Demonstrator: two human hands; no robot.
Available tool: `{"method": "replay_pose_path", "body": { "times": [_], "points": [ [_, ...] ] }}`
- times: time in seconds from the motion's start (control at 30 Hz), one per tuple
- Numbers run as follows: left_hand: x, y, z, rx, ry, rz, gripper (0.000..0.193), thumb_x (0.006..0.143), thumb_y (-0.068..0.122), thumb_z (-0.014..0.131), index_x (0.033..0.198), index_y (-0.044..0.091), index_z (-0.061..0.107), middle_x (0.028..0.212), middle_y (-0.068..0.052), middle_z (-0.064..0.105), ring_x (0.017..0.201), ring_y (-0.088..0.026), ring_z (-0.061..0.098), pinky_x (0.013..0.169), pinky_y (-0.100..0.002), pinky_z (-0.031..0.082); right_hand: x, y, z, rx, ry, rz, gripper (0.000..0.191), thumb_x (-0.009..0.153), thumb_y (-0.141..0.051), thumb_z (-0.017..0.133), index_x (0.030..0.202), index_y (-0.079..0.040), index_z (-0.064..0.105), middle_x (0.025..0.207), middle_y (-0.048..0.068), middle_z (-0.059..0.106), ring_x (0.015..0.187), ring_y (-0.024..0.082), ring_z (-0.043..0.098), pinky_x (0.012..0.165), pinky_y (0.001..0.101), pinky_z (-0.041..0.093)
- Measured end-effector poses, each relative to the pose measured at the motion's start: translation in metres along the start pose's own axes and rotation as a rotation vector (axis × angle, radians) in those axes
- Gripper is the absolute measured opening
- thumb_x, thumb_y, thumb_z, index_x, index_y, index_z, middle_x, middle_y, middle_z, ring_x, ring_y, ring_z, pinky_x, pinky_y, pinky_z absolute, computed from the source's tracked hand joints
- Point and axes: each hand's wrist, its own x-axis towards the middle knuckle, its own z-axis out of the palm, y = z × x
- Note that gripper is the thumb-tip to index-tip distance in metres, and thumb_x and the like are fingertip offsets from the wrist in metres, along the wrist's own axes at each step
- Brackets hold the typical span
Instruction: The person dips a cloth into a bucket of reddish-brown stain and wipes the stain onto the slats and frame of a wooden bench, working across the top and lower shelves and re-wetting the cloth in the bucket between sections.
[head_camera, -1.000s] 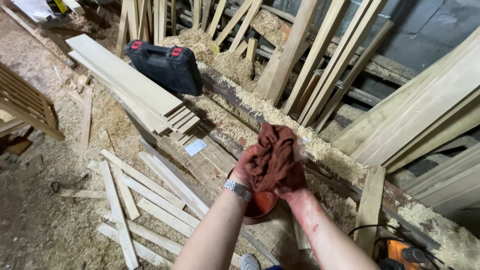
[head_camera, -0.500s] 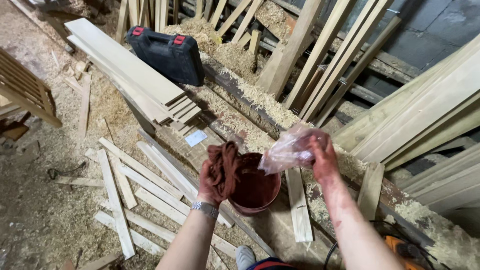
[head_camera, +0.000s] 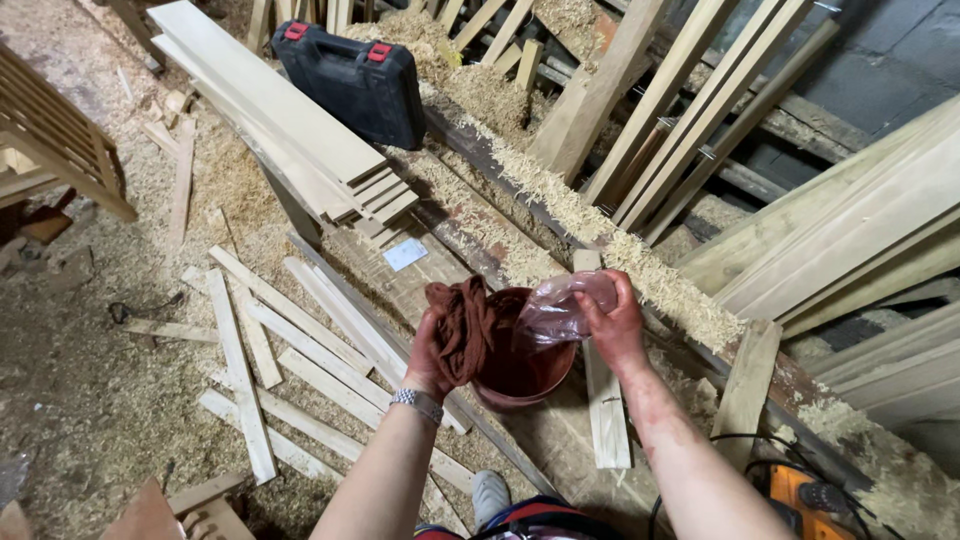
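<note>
sawdust covers the floor (head_camera: 90, 380), where loose slats (head_camera: 240, 370) lie scattered. stacked planks (head_camera: 280, 120) sit beside a black tool case (head_camera: 355, 85). long boards (head_camera: 690, 100) lean against a dark wall (head_camera: 880, 50).

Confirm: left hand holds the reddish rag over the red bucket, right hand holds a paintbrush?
Not a paintbrush. In the head view the right hand holds a crumpled clear plastic bag. The rest stands: the left hand holds the reddish rag over the red bucket.

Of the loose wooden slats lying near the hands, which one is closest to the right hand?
The short pale slat lying directly below the right hand, to the right of the red bucket. The other loose slats lie scattered on the sawdust to the left of the left hand.
</note>
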Motion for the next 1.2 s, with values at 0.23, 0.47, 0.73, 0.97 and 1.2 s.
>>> {"method": "replay_pose_path", "body": {
  "times": [0.23,0.47,0.73,0.97,1.2],
  "points": [
    [0.001,0.004,0.016,0.084,0.089,-0.026,0.077,0.089,0.053,0.067,0.148,0.006,0.049,0.139,-0.018,0.061,0.12,-0.032,0.066,0.103,-0.046,0.056,-0.013,-0.019,0.013,-0.16,-0.045,-0.132,0.046,0.082,-0.015,0.082,0.121,-0.014,0.056,0.117,0.007,0.07,0.109,0.022,0.069,0.094,0.0369,0.058],
    [-0.002,0.007,0.027,0.129,0.137,-0.053,0.069,0.092,0.048,0.064,0.146,0.008,0.049,0.135,-0.02,0.064,0.113,-0.031,0.068,0.095,-0.046,0.061,-0.015,-0.032,0.022,-0.165,-0.058,-0.178,0.046,0.084,-0.013,0.082,0.122,-0.013,0.056,0.128,0.009,0.068,0.116,0.025,0.067,0.1,0.04,0.055],
    [-0.002,0.006,0.033,0.095,0.094,-0.038,0.068,0.096,0.047,0.059,0.15,0.008,0.047,0.14,-0.018,0.061,0.119,-0.031,0.066,0.1,-0.045,0.057,-0.013,-0.04,0.024,-0.096,0.006,-0.138,0.04,0.087,-0.019,0.081,0.118,-0.012,0.056,0.114,0.007,0.072,0.107,0.021,0.071,0.093,0.0374,0.059],
    [0.0,0.005,0.03,0.049,0.093,-0.065,0.062,0.099,0.045,0.055,0.149,0.008,0.05,0.139,-0.017,0.062,0.12,-0.03,0.066,0.101,-0.045,0.057,-0.013,-0.043,0.027,-0.069,-0.01,-0.157,0.039,0.086,-0.013,0.08,0.117,-0.011,0.055,0.113,0.009,0.071,0.108,0.024,0.07,0.095,0.0388,0.057],
    [0.0,0.004,0.021,0.048,0.067,-0.046,0.064,0.097,0.046,0.058,0.147,0.007,0.051,0.135,-0.017,0.064,0.114,-0.03,0.068,0.098,-0.045,0.059,-0.012,-0.044,0.034,-0.285,-0.044,-0.064,0.043,0.082,-0.013,0.083,0.115,-0.013,0.055,0.108,0.008,0.072,0.101,0.023,0.073,0.089,0.036,0.062]
  ]
}}
